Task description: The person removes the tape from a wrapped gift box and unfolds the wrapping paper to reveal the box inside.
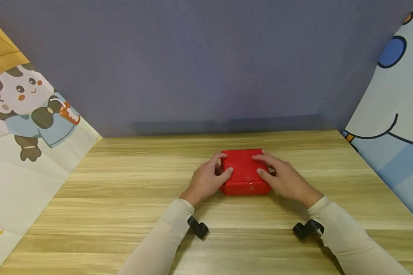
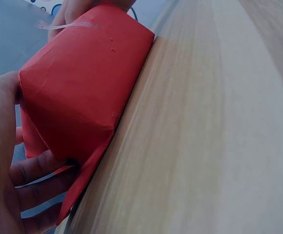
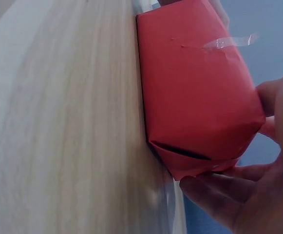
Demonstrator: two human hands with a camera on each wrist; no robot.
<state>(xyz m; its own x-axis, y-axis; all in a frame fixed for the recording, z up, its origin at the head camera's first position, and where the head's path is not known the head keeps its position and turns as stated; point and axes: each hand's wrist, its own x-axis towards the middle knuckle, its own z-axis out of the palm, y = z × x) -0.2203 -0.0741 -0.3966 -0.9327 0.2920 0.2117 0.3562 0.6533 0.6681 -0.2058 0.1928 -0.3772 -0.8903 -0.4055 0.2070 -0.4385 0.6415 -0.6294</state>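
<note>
A box wrapped in red paper point(image 1: 242, 166) sits on the wooden table, between both hands. My left hand point(image 1: 205, 179) grips its left side, thumb on the top near the front edge and a finger near the far corner. On the opposite side my right hand point(image 1: 289, 179) holds it in much the same way. A paper flap point(image 2: 86, 173) sticks out at the left end, with left fingers against it. At the right end, right fingertips touch a folded flap point(image 3: 190, 165). One strip of clear tape point(image 3: 233, 42) juts past the upper front edge.
The wood-grain table point(image 1: 124, 214) runs back to a grey-blue panel point(image 1: 206, 68). Cartoon-printed sheets stand at the left point(image 1: 31, 152) and right point(image 1: 389, 114). A small black camera mount point(image 1: 197, 228) is on the left wrist, another point(image 1: 306, 229) on the right.
</note>
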